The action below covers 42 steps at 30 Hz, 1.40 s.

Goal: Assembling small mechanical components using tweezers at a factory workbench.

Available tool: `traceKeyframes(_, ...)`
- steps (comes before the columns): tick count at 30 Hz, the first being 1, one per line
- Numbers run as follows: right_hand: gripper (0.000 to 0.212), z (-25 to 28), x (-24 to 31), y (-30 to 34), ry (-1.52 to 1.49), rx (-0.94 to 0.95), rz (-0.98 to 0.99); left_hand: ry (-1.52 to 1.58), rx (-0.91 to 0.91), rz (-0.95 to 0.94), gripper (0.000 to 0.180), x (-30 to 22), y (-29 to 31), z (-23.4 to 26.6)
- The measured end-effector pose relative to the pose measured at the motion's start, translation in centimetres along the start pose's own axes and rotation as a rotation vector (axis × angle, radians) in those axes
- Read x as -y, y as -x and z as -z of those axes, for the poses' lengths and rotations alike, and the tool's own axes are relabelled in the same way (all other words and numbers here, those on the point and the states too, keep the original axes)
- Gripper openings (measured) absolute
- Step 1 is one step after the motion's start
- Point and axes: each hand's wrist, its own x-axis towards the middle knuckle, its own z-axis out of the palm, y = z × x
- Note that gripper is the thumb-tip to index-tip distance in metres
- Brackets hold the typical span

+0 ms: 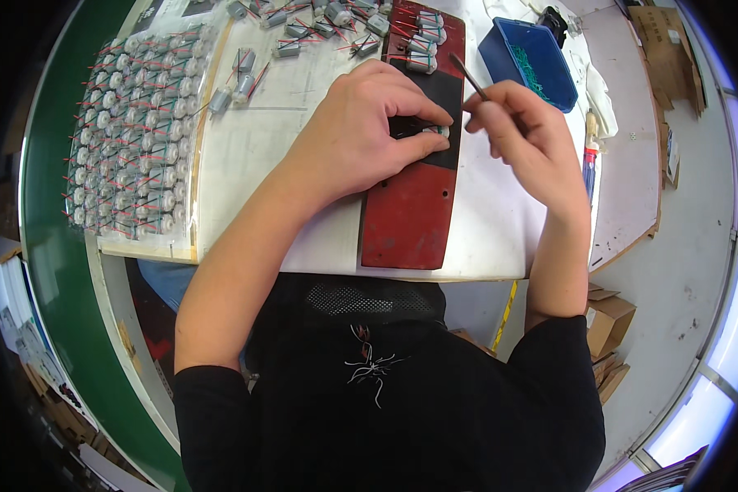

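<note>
My left hand [365,131] is closed, thumb and fingers pinching a small motor [444,131] against the black strip of a long red board [406,225]. Most of that motor is hidden behind the fingers; only a pale end shows. Just right of the board, my right hand [525,139] is closed around a slim dark metal tool [469,78]. The tool's tip points up and left, over the board's right edge, apart from the held motor. Several grey motors [422,56] stand in a row at the board's far end.
A tray of motors [131,135] with red and green wires fills the table's left side. Loose motors [324,25] lie at the back, with a few [242,82] nearer. Right stands a blue bin [545,61] of small green pieces; a screwdriver [590,156] lies by the right edge.
</note>
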Motion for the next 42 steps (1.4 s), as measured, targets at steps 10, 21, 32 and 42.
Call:
traceKeyframes(10,0.01,-0.3,-0.6,-0.5,0.05,0.035,0.066,-0.036,-0.025,0.036,0.025,-0.1,0.2,-0.5)
traceKeyframes(21,0.013,-1.9,0.3,-0.7,-0.152,0.025,-0.087,0.105,-0.048,0.18,0.046,-0.7,0.0,-0.4)
traceKeyframes(32,0.013,-1.6,-0.3,-1.1,-0.253,0.098,-0.137,0.092,-0.091,0.114,0.044,-0.5,0.2,-0.7)
traceKeyframes(42,0.012,-1.8,-1.5,-1.1,-0.349,0.14,-0.113,0.126,-0.089,0.127,0.044,-0.5,0.3,-0.6)
